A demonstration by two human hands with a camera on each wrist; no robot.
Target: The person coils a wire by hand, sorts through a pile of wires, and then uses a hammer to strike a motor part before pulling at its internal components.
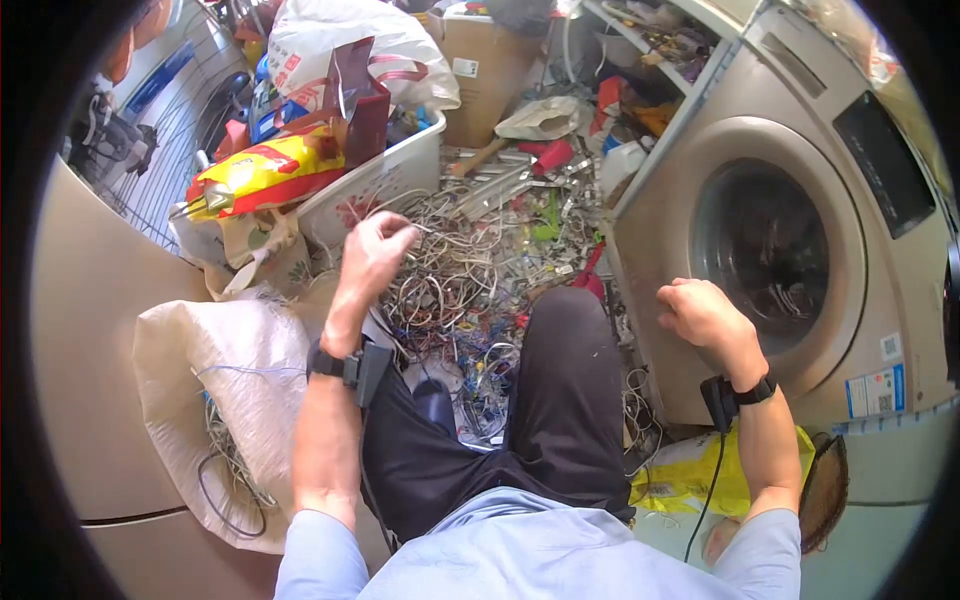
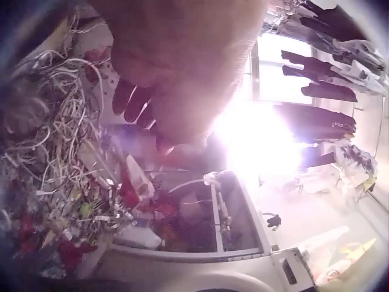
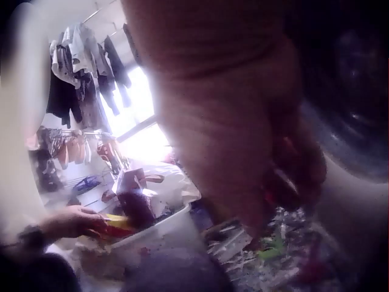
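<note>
A big tangle of thin wires covers the floor in front of my knees; the left wrist view shows the same wires at its left. My left hand is raised over the near left of the pile. Its fingertips pinch a thin pale wire that runs out of the heap. My right hand is held up as a fist beside the washing machine door. I see nothing in it. Both wrist views are mostly filled by the blurred hand.
A pale sack with wire coils lies at my left. A white basket with a yellow snack bag stands behind the pile, near a cardboard box. The washing machine walls the right. A yellow bag lies by my right hip.
</note>
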